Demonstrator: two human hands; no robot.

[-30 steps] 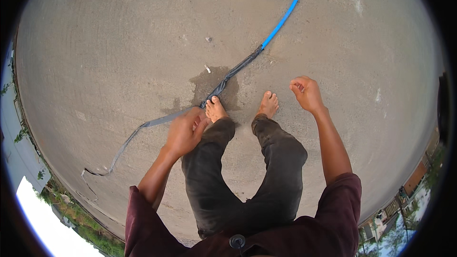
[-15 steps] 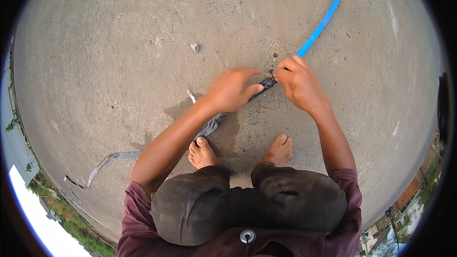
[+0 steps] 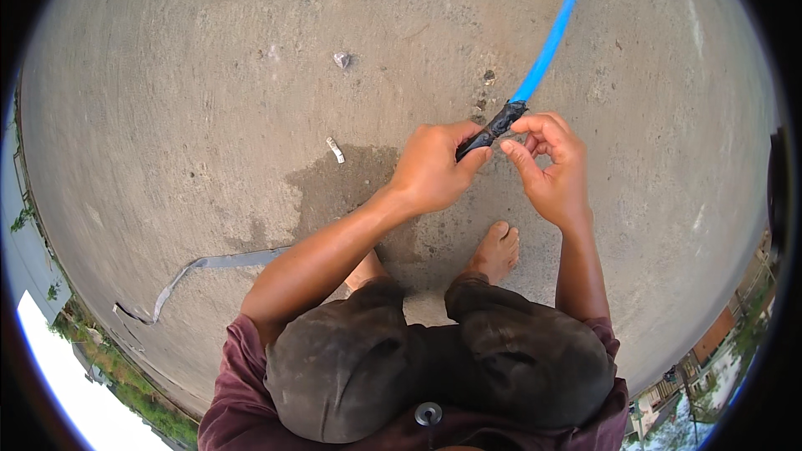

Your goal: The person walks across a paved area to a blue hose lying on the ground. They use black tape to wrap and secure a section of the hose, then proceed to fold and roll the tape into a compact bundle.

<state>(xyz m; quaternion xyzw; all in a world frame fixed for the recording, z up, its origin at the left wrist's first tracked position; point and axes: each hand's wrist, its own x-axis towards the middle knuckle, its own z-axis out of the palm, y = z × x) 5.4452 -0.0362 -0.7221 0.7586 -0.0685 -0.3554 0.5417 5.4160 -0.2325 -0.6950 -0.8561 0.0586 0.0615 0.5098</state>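
Observation:
A blue hose (image 3: 547, 38) runs from the top of the view into a joint wrapped in wrinkled black material (image 3: 505, 122). My left hand (image 3: 434, 163) grips the black wrapping at its lower part, thumb on its side. Just right of the joint, my right hand (image 3: 551, 163) is open, fingers curved and thumb apart from the forefinger, close beside the wrapping. A flat grey strip (image 3: 230, 259) lies along the ground, passing out of sight behind my left forearm. My bare right foot (image 3: 493, 249) rests below the hands; the left is mostly hidden.
The concrete ground (image 3: 209, 92) has a dark damp patch under my left arm. A small white piece (image 3: 335, 150) and a grey stone (image 3: 342, 59) lie on it. Greenery (image 3: 109, 363) and structures show past its curved rim.
I have squatted down from standing and reached forward. My left hand has closed on the black joint and raised it slightly; my right hand has loosened and shifted to the right of it.

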